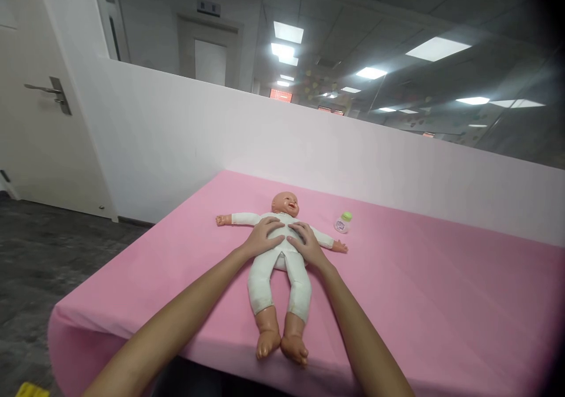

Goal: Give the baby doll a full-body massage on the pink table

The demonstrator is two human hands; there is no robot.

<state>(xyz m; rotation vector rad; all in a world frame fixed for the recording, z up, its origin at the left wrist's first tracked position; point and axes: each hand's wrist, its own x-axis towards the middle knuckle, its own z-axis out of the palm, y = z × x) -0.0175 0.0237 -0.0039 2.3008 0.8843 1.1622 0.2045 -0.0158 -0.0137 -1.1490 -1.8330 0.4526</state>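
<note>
1. I saw a baby doll [282,256] lying face up on a surface covered with a pink cloth [419,285]. Its head pointed away from me toward a pale partition wall [185,132], and its bare feet reached the near edge of the surface.

2. The doll wore a white one-piece suit. Its arms were spread out to either side, so the chest and belly lay open to my hands.

3. My left hand [263,236] rested flat on the doll's torso, on the left in my view. The fingers were spread and slightly curled over the chest, pressing rather than gripping; it held nothing closed in its grasp.

4. My right hand [306,243] lay the same way on the other side of the torso, palm down, fingers open. The two hands sat just beside each other, fingertips almost meeting over the middle of the chest.

5. With both palms on it, the doll seemed steadied flat against the cloth, I judged.

6. A small baby bottle [342,223] with a green cap stood near the doll's outstretched arm, on the right in my view, apart from both hands and untouched.

7. A white door [39,120] with a metal handle stood at the far left.
</note>
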